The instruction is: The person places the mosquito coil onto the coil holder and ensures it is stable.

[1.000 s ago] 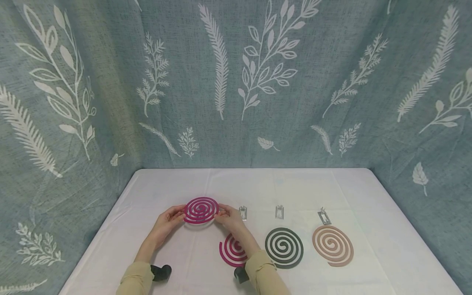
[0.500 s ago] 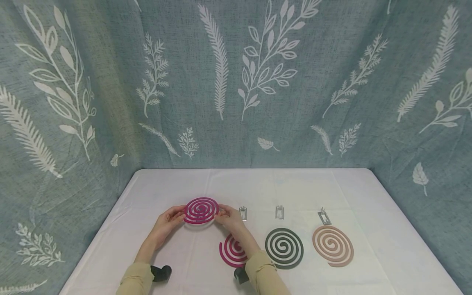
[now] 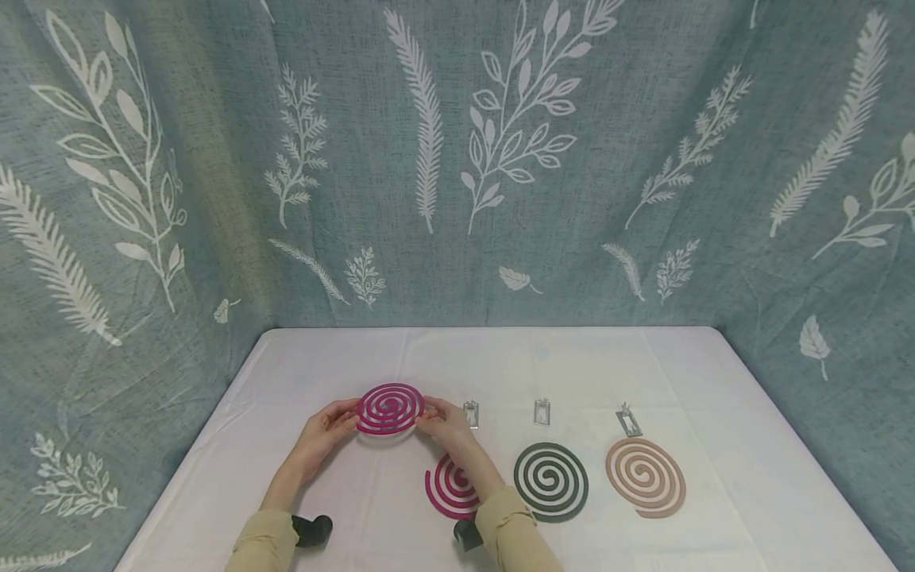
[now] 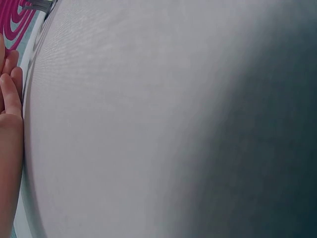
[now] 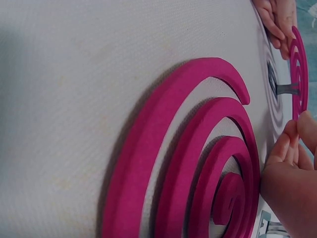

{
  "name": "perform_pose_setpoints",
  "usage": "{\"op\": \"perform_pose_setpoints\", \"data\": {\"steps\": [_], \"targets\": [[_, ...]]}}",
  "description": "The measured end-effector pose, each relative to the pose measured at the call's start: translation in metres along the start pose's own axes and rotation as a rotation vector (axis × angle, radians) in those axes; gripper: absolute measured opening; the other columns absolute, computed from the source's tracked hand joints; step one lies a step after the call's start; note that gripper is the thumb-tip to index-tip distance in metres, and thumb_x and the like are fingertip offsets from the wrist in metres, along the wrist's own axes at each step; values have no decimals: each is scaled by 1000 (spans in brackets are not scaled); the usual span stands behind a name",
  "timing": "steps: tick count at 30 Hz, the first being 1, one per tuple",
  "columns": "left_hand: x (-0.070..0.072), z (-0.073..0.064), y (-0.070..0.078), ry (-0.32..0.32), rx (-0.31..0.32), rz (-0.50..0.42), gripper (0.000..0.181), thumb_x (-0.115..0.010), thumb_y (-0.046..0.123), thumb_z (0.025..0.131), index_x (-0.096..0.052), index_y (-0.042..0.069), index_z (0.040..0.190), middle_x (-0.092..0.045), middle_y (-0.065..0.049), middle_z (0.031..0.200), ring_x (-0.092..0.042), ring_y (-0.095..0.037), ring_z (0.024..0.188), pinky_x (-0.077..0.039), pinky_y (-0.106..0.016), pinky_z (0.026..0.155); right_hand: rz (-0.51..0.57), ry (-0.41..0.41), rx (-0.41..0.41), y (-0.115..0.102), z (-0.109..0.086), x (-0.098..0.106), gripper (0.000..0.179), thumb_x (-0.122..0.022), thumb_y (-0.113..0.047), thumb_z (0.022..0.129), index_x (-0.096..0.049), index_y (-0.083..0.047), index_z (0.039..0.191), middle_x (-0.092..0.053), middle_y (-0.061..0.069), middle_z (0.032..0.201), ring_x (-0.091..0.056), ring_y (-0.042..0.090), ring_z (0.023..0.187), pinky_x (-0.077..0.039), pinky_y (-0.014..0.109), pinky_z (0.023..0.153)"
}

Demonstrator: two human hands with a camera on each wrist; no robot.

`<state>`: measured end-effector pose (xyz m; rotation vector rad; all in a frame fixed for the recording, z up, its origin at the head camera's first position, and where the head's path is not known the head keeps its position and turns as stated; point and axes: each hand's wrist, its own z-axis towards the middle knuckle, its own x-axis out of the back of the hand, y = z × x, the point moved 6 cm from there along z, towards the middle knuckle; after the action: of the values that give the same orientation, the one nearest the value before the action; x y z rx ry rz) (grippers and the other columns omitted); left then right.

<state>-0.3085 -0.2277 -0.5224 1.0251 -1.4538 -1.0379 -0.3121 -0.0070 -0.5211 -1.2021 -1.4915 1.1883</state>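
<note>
A magenta mosquito coil [image 3: 391, 406] is held nearly level just above the white table. My left hand [image 3: 326, 430] pinches its left edge, thumb on the near side. On the opposite edge my right hand [image 3: 452, 430] grips it between thumb and fingers. Beneath this coil, a metal stand [image 5: 286, 89] reaches up to its middle in the right wrist view. A second magenta coil [image 5: 131, 171] lies flat on the cloth, partly hidden by my right forearm in the head view. The left wrist view catches only part of the left hand [image 4: 11, 94] and the coil's edge.
To the right lie a dark green coil [image 3: 549, 480] and a tan coil [image 3: 642, 476]. Behind them is a row of small metal stands, one [image 3: 542, 423] in the middle and a tilted one [image 3: 633, 434] at the right. Patterned curtains [image 3: 457, 270] surround the table [image 3: 500, 361].
</note>
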Motion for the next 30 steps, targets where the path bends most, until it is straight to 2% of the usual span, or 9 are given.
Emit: {"op": "perform_pose_setpoints", "data": {"steps": [6,17,26,30], "targets": [[0,1,-3,9,0,-5,50,-61,19,93,-46,-5,133,-49,-20,135,-49,16,97,-41,-3,86,-9,4,0,0,-1,0,51,-66,-5,85,-51,1,133,-58,-1,82,-49,7,70,-42,17,65],[-1,2,-5,10,-2,-13,49,-61,18,93,-46,-5,133,-48,-22,136,-50,15,97,-42,-3,86,-21,19,0,2,-1,0,51,-66,-7,86,-51,0,133,-58,0,83,-49,8,70,-41,18,65],[0,0,-4,16,-5,-20,50,-62,18,92,-47,-6,133,-54,-14,130,-51,14,96,-43,-3,85,-20,18,5,1,-1,0,51,-66,-7,85,-51,0,133,-58,-1,83,-50,7,71,-42,18,66],[0,0,-2,12,-11,-20,50,-61,18,92,-46,-7,133,-52,-17,132,-50,15,97,-42,-3,85,-16,15,-1,1,-2,0,51,-67,-7,85,-51,0,133,-58,-1,82,-50,7,71,-42,18,66]]}}
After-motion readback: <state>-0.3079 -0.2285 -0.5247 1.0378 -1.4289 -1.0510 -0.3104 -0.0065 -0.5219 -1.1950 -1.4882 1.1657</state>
